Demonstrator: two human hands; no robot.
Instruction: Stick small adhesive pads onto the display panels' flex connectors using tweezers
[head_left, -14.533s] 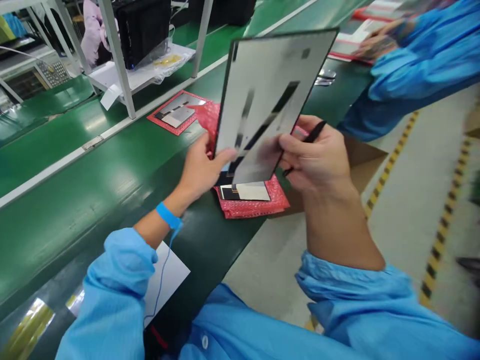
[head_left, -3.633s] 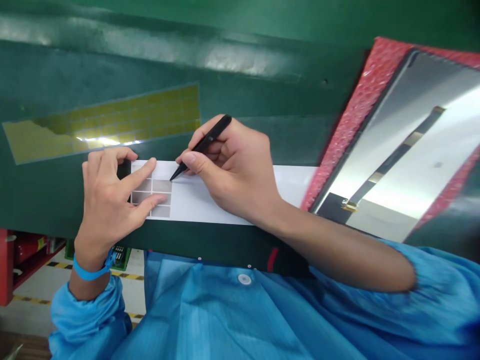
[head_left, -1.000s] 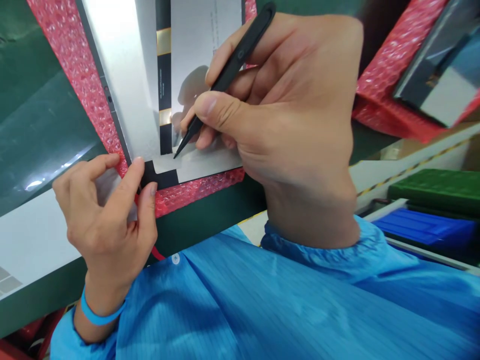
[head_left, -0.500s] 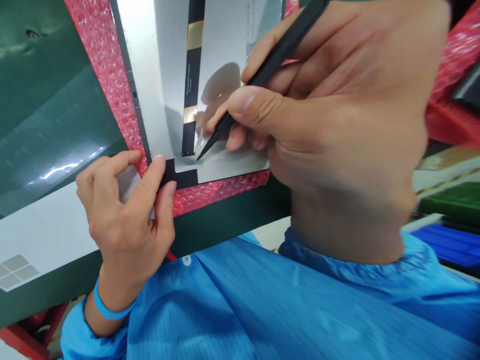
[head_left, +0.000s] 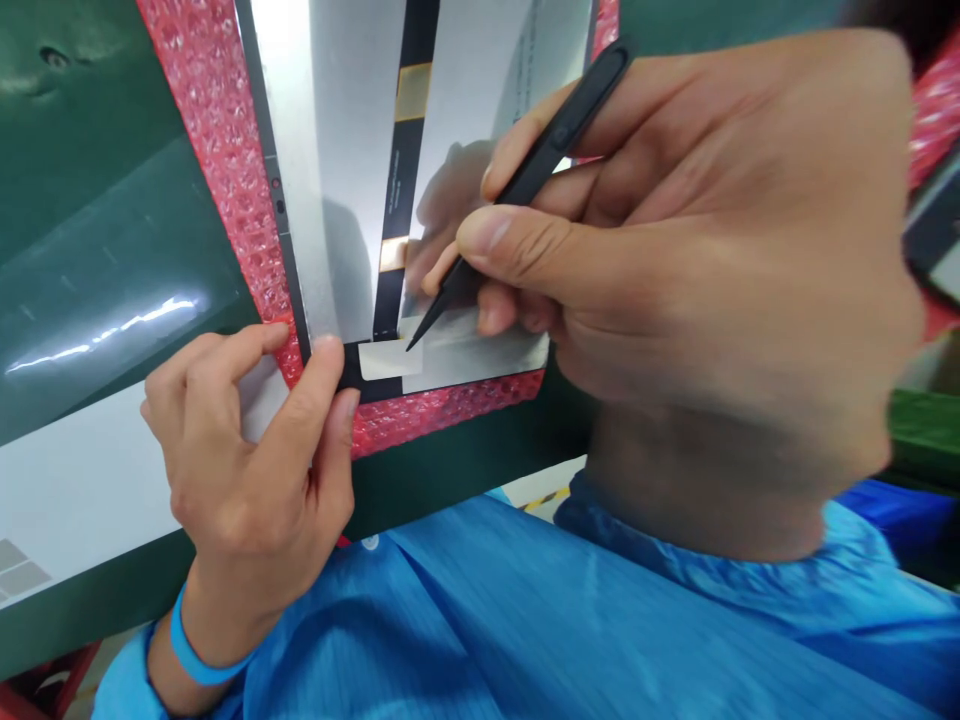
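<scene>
A flat silvery panel (head_left: 330, 150) lies on red bubble wrap (head_left: 232, 170) at the near edge of the green bench. A black and gold flex strip (head_left: 405, 150) runs down its back. My right hand (head_left: 675, 270) pinches black tweezers (head_left: 525, 185); their tip touches a small grey sticker (head_left: 386, 358) laid over the strip's lower end. My left hand (head_left: 247, 470) is curled, with thumb and forefinger pressed on the panel's near left corner.
A white backing sheet (head_left: 82, 480) with grey stickers at its left end lies on the green bench (head_left: 97, 220), left of the panel. More red bubble wrap (head_left: 934, 110) shows at the right edge. My blue sleeves fill the bottom of the view.
Since 3.6 s ago the tweezers moved from the white sticker sheet to the panel. In the last half second a grey sticker has appeared flat on the panel's bottom edge under the tweezer tip.
</scene>
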